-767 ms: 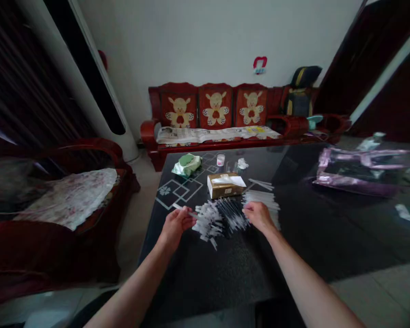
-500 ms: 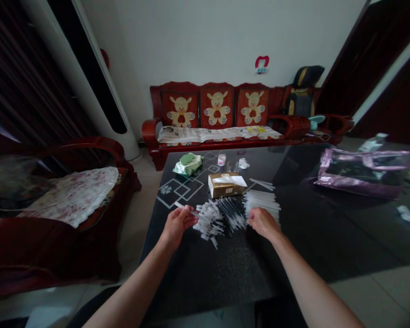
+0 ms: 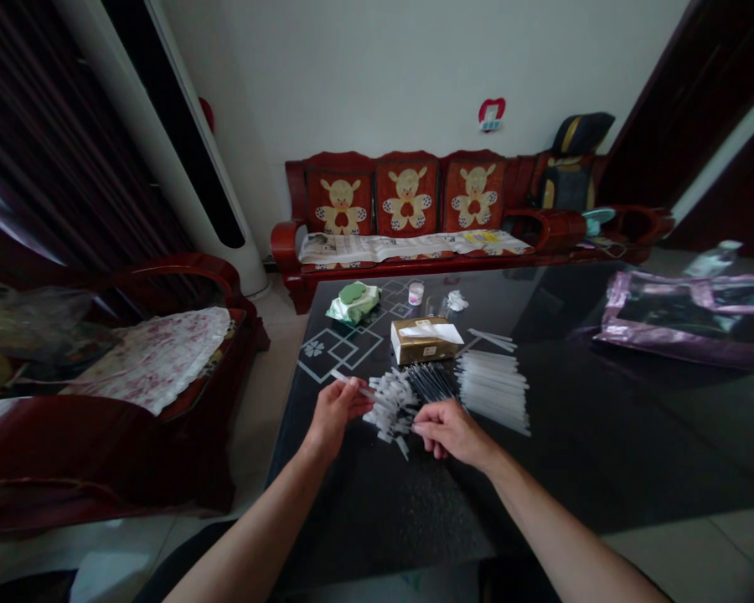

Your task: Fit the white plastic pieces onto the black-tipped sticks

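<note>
My left hand [image 3: 333, 417] is closed on a thin white tube [image 3: 344, 379], one end of which sticks out up and to the left. Just right of it lies a heap of short white pieces [image 3: 390, 395]. My right hand [image 3: 449, 430] has its fingers pinched at the right side of this heap; whatever they hold is too small to make out. Behind that hand is a bunch of thin black sticks [image 3: 431, 379], partly covered by it. Farther right, a stack of long translucent white tubes [image 3: 493, 387] lies side by side on the dark glossy table [image 3: 578, 419].
A gold tissue box [image 3: 424, 347] stands behind the sticks, with a few loose tubes [image 3: 491, 338] to its right. Farther back are a green wipes pack [image 3: 354, 302], a small cup [image 3: 415, 293] and crumpled tissue [image 3: 457, 301]. A clear bag with purple edges [image 3: 684, 322] sits at right.
My right hand has moved left, from the translucent tubes to the heap of white pieces. My left hand still holds its tube. The whole view has shifted slightly.
</note>
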